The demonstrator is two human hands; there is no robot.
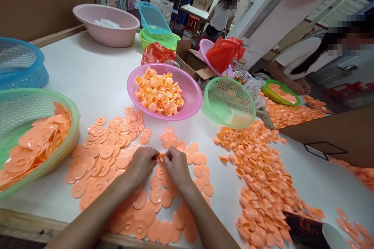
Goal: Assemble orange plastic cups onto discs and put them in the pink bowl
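Observation:
Over the middle of the white table (62,62), my left hand (143,163) and my right hand (177,164) meet with their fingers pinched. Between the fingertips is a small orange plastic piece (160,158), partly covered, which looks like a toy cup. Flat orange discs (106,151) like toy saucers, each with a ring in the centre, lie below and around both hands. On the right spreads a long heap of small orange toy cups (263,186). A pink basin (193,101) beyond my hands holds a pile of orange cup-shaped pieces (160,91).
At left, a green basket (74,124) holds more discs; a blue basket (37,66) stands behind it. Another green basket (228,103) sits right of the pink basin. A cardboard divider (330,136) borders the right side. Two people (304,58) (222,17) are beyond.

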